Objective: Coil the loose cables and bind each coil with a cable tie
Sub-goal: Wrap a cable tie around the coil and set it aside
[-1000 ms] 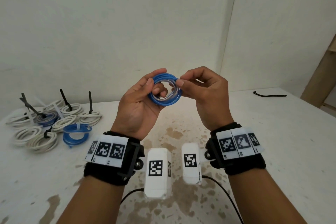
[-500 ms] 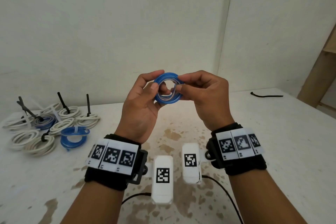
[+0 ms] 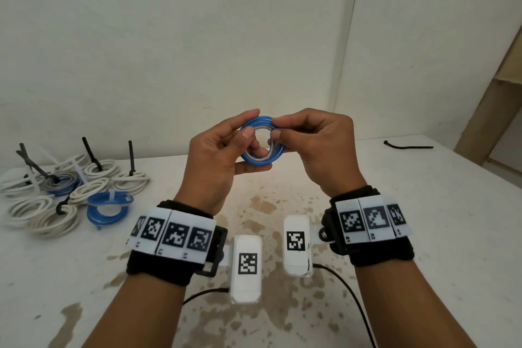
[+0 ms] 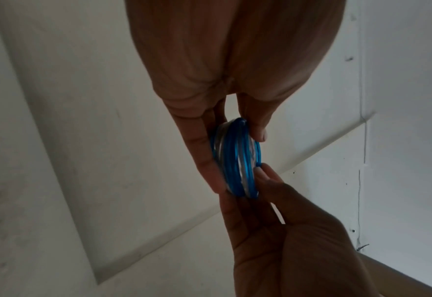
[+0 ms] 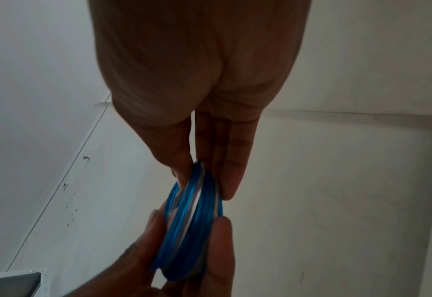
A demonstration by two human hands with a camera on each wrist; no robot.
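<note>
Here, both hands hold one small coil of glossy blue and clear plastic-sheathed cable (image 3: pixel 261 142) up in the air above the stained white table (image 3: pixel 423 206), roughly at the twelve o'clock of the head view's centre. The left hand (image 3: pixel 214 155) pinches the coil's nine o'clock side, thumb on the near face and fingers curled behind, which likely keeps the turns stacked so they cannot spring apart. The right hand (image 3: pixel 316 147) pinches the three o'clock side between thumb and fingertips, seemingly seating the cable's last turn or its end. In the left wrist view the coil (image 4: pixel 235 158) shows edge-on, its loops lying tight together. No tie is on it yet, so binding looks like the step still to come. A loose black cable tie (image 3: pixel 408 146) lies at two o'clock, well apart. Finished white and blue tied coils (image 3: pixel 70 192) sit grouped at nine o'clock, probably parked clear of the working space.
</note>
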